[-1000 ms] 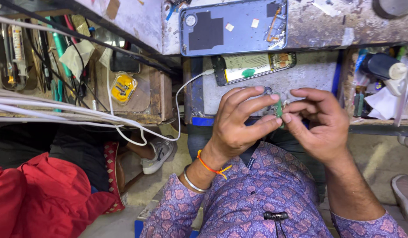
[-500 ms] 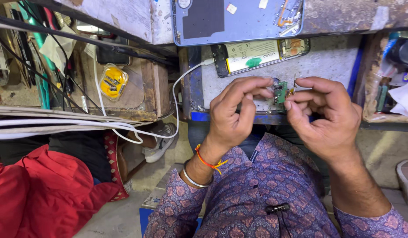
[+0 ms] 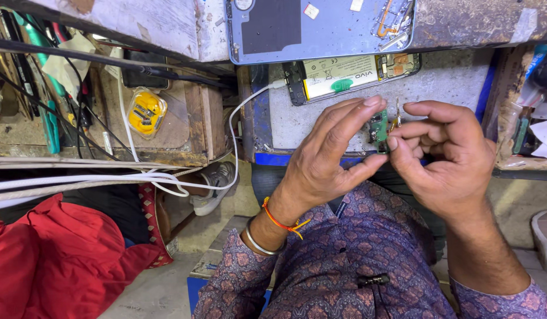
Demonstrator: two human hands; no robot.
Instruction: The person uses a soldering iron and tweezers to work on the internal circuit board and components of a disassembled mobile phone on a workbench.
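A small green circuit board (image 3: 378, 131) stands between the two hands just in front of the desk (image 3: 450, 77) edge, its long axis running roughly from 12 to 6 o'clock, with a thin gold-coloured strip rising from its upper end toward 12. The left hand (image 3: 326, 162) closes its grip on the board from the 9 o'clock side, fingertips along the upper edge and thumb pressing at the lower end. The right hand (image 3: 448, 159) meets it from 3 o'clock, thumb and forefinger pinched nearly shut on the board's right edge, the other fingers curled loosely. At 12 o'clock from the board an opened phone (image 3: 350, 74) lies on the desk with its battery exposed and a white cable (image 3: 238, 118) plugged into its left end; beyond it rests a blue back cover (image 3: 309, 26). Far off at 9 o'clock sits a yellow case (image 3: 144, 112).
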